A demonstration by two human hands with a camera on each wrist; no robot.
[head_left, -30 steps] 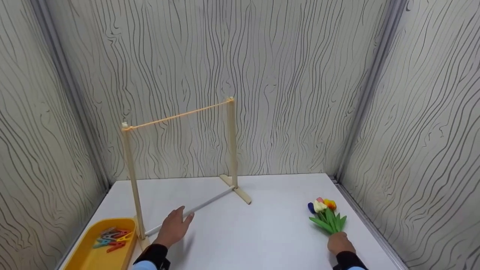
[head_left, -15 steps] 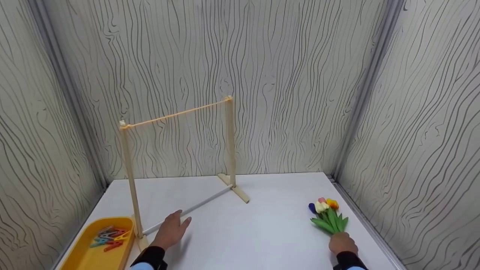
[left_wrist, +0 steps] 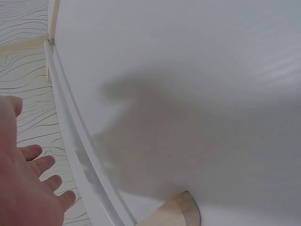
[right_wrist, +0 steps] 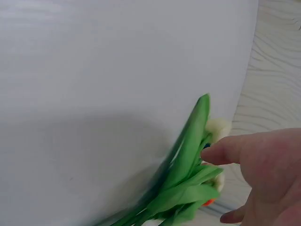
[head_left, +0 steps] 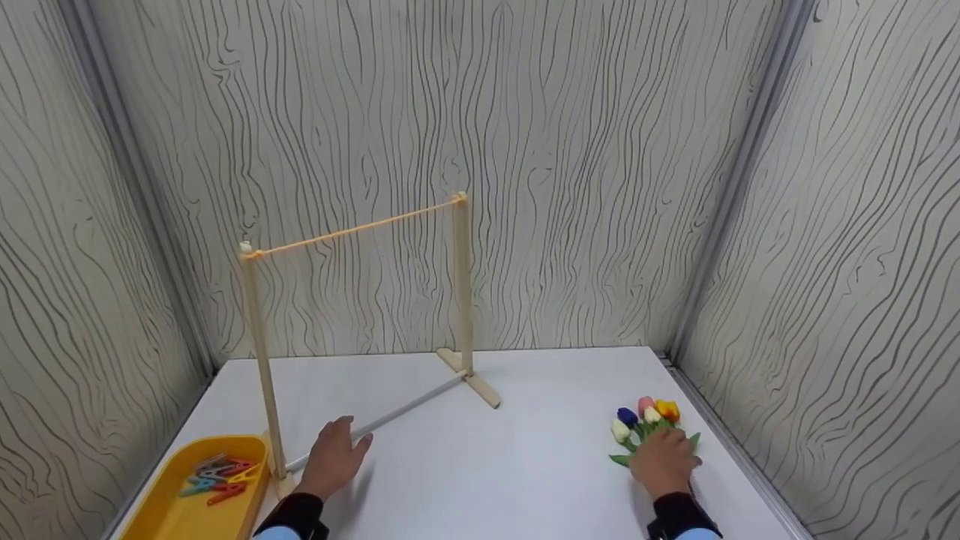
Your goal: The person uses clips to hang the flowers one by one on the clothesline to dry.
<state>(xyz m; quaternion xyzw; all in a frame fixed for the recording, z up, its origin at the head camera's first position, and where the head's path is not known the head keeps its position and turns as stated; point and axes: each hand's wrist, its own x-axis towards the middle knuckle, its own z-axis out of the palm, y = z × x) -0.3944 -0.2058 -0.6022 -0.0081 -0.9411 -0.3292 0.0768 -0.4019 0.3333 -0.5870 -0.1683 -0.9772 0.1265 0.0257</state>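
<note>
A bunch of tulips (head_left: 652, 414) is seen at the lower right of the head view, laid on the white table (head_left: 510, 465). Two white blooms, one dark blue, one pink and one yellow-orange are shown; broad, pointed green leaves (right_wrist: 193, 141) are displayed at the lower centre of the right wrist view. The leaves are partly covered by the right hand (head_left: 664, 459), its fingers spread and nothing grasped; whether they are touched cannot be told. At lower left, the left hand (head_left: 332, 459) is held released, near a pale rod (head_left: 409, 406). Clothespins (head_left: 217, 476) are contained in a yellow tray (head_left: 199, 517).
</note>
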